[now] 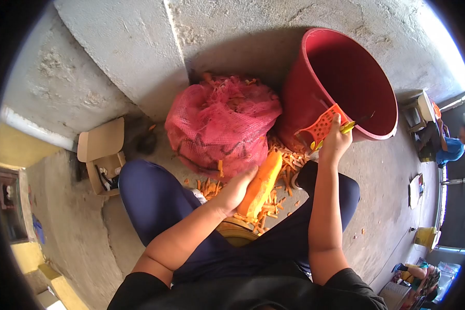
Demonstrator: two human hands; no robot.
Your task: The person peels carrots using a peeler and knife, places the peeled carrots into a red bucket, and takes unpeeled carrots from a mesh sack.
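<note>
My left hand grips a long, thick, peeled orange vegetable that looks like a carrot, held at a slant between my knees. Raised near the tub's side, my right hand is closed around a yellow tool, perhaps a peeler; my fingers hide much of it. Just behind that hand is an orange plastic piece with holes; whether it belongs to the tub I cannot tell. Orange peelings litter the floor below. Under my left hand shows a yellow rounded object.
Ahead stands a stuffed pink mesh sack, beside a big dark red tub tilted against the wall. A cardboard box lies open at left. One person in blue sits far right; another person is lower right, near a yellow bucket.
</note>
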